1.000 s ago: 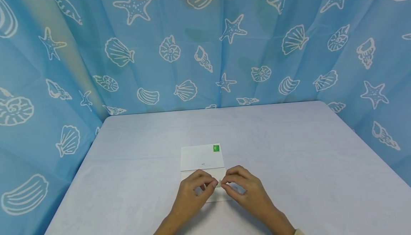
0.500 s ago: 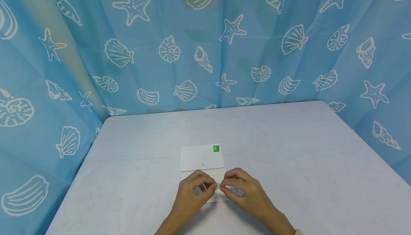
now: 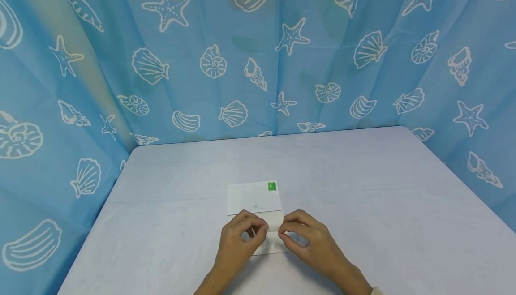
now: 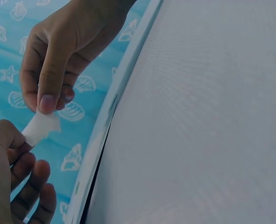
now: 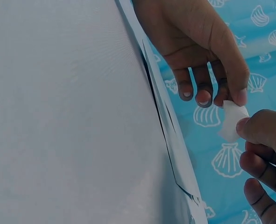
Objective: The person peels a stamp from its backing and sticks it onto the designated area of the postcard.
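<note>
One small white scrap (image 4: pixel 41 127) stretches, pinched, between both hands (image 3: pixel 238 241) (image 3: pixel 312 241).

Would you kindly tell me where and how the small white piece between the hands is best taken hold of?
I'd pinch the small white piece at its opposite ends between thumb and fingertips, one hand coming from each side, as the left hand and right hand do. It looks short and thin, so there seems room for fingertips only.
</note>
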`<state>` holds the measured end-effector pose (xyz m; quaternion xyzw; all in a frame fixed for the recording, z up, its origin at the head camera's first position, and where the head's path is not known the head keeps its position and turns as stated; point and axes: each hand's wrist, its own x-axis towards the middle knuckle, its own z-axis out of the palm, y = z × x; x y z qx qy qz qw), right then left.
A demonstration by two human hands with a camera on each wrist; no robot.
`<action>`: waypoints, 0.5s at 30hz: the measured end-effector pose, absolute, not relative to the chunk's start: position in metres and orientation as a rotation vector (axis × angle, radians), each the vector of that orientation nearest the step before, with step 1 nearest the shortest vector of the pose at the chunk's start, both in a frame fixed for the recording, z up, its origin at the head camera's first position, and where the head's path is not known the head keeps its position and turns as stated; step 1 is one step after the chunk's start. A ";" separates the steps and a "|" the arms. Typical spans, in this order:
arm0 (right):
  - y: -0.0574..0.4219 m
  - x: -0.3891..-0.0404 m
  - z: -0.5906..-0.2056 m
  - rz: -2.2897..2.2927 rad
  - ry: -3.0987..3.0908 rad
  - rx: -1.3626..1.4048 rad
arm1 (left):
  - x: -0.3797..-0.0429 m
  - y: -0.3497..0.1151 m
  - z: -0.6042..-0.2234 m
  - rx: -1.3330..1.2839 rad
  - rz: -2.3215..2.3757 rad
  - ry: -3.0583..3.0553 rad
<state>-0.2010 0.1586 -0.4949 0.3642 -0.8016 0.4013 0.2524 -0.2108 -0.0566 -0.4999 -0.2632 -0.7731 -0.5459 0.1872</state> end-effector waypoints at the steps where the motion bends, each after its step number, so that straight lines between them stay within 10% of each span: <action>1: 0.159 -0.201 -0.494 1.086 -2.188 0.983 | -0.211 -0.057 -0.500 -0.737 -1.537 -2.176; 15: 0.184 -0.210 -0.485 1.026 -2.327 0.773 | -0.212 -0.057 -0.498 -0.675 -1.540 -2.239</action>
